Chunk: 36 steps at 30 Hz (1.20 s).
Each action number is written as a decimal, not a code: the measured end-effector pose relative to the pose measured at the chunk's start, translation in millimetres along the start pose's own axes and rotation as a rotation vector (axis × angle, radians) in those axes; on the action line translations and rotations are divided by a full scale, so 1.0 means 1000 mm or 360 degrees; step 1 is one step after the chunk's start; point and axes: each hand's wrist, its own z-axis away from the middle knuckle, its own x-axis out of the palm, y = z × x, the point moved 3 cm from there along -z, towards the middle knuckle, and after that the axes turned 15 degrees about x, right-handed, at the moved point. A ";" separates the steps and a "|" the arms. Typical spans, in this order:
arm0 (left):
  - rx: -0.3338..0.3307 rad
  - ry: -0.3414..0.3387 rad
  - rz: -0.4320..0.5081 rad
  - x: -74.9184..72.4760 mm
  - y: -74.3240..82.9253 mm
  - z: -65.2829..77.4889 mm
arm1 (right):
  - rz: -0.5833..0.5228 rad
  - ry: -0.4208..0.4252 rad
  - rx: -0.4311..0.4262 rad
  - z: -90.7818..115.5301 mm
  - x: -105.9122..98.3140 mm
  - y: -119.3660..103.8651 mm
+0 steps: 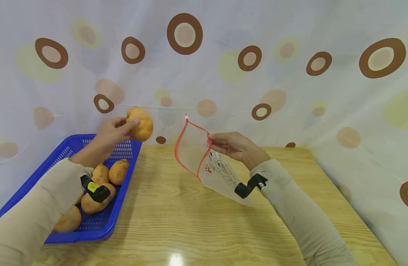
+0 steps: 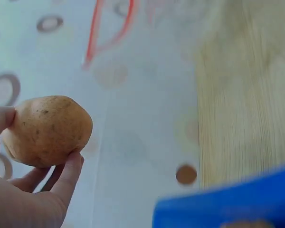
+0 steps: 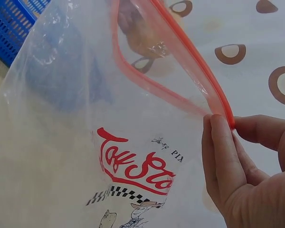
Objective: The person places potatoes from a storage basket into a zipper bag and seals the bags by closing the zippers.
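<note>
A potato (image 1: 141,125) is pinched between the thumb and fingers of my left hand (image 1: 112,136), raised above the far right corner of the blue basket. In the left wrist view the potato (image 2: 50,129) shows tan skin with small dark specks. My right hand (image 1: 235,146) pinches one corner of a clear zipper bag (image 1: 220,177) by its red-edged mouth. The bag hangs tilted over the table, its mouth spread and facing left toward the potato. Red lettering and a cartoon print (image 3: 135,166) mark its side.
The blue plastic basket (image 1: 115,210) stands at the left of the wooden table (image 1: 177,214). Several more potatoes (image 1: 99,197) lie in it, partly hidden by the left arm. A patterned curtain (image 1: 217,81) hangs along the back and right of the table.
</note>
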 end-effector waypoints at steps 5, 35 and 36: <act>-0.0023 -0.0166 0.0235 0.038 0.020 0.005 | -0.0004 0.0002 0.0004 0.000 0.001 0.000; -0.0194 -0.0370 0.0358 0.104 0.029 0.016 | -0.0040 -0.0020 -0.0030 0.004 0.001 0.001; -0.0194 -0.0366 0.0339 0.104 0.029 0.016 | -0.0047 -0.0018 -0.0031 0.004 0.001 0.001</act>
